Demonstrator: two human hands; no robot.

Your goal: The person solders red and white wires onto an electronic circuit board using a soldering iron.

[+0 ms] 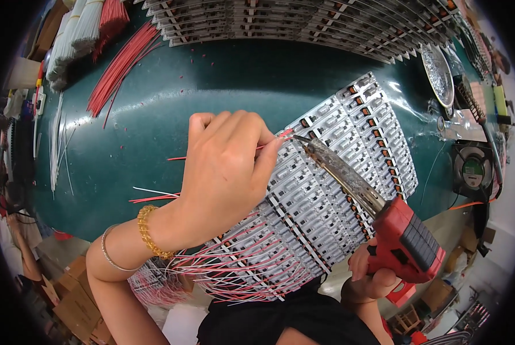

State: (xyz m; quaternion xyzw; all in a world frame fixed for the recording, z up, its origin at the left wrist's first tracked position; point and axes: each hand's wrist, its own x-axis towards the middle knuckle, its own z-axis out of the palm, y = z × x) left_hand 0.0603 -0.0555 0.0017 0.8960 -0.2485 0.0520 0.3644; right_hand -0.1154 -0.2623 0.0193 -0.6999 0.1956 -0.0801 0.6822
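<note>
My left hand point(226, 155) is closed, with thumb and forefinger pinching a thin red wire point(285, 133) by its end. The wire's other end sticks out to the left, behind the fingers. That pinched end lies at the upper left part of a panel of small circuit boards point(329, 178), which slants across the table toward my lap. In my right hand point(369, 276) is a red soldering gun point(407, 241), gripped by its handle. Its dark tip comes close to the wire end; whether they touch I cannot tell. Many red and white wires point(229, 270) fan out from the panel's near end.
Loose red wires point(122, 69) and white wires point(59, 144) lie on the green table point(148, 126), with bundles point(88, 26) behind. Stacked panels point(303, 23) stand along the back. To the right are a round metal dish point(439, 75), a coiled iron holder point(473, 103) and a small fan point(472, 167).
</note>
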